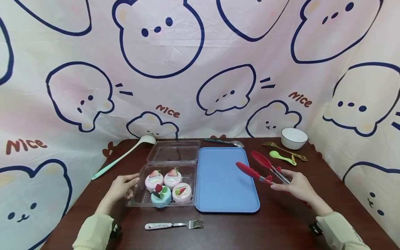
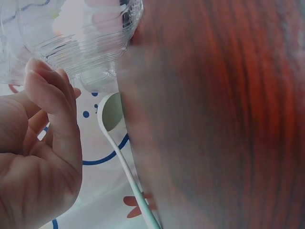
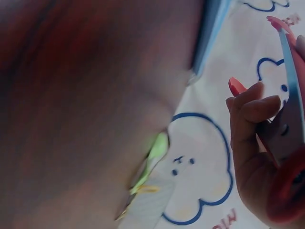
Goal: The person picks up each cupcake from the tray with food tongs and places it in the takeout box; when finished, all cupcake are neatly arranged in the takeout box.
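My right hand (image 1: 295, 184) grips red-tipped metal tongs (image 1: 260, 175), whose two arms are spread apart. One red tip hangs over the right part of the blue tray (image 1: 218, 203). At the left side of a clear plastic box (image 1: 142, 201) is my left hand (image 1: 120, 187), fingertips right at its wall, fingers loosely bent. Inside the box sit several small cakes: two pink ones with strawberry at the back, a blue cake (image 1: 161, 198) and a pink cake (image 1: 182, 193) in front. The box's lid (image 1: 175, 151) is flipped back behind it.
A pale green ladle (image 1: 122, 156) lies at the back left, and a metal spoon (image 1: 225, 141) behind the tray. At the right back are a white bowl (image 1: 293, 138), gold fork (image 1: 281, 149) and green spoon (image 1: 281, 157). In front lies a white-handled fork (image 1: 175, 225).
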`<state>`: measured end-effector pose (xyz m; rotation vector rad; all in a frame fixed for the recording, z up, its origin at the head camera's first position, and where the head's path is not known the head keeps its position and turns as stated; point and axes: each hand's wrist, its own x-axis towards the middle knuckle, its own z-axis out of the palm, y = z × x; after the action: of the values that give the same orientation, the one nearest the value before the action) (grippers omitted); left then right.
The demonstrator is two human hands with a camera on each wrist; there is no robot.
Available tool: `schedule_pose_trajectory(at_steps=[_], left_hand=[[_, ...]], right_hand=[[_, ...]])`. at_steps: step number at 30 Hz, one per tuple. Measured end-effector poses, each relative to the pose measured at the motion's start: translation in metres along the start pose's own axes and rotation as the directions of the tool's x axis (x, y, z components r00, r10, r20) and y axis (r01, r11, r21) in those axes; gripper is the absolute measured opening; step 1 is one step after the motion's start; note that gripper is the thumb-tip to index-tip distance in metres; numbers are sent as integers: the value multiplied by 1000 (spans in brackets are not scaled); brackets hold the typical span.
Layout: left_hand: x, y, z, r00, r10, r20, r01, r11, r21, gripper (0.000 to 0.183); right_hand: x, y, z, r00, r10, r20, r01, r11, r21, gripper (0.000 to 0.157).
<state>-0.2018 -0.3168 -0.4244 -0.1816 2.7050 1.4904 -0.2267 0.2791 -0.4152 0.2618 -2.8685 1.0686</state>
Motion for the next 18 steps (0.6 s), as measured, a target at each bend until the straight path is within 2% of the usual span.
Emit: schedule_pose_trajectory(at_steps=[6,12,18], left_hand=[[-1,2,0,1000,7,1,-7,1000,2,45],[-1,2,1,1000,7,-1,-7,1000,5,45],[0,-1,1,1000,8,-9,-7,1000,22,44]], right_hand=[[2,22,-3,999,46,-25,-47,998,-45,81],[5,33,-4,994,112,-4,-112,993,-46,85],[8,40,-5,993,117,6,-117,992,-48,87]])
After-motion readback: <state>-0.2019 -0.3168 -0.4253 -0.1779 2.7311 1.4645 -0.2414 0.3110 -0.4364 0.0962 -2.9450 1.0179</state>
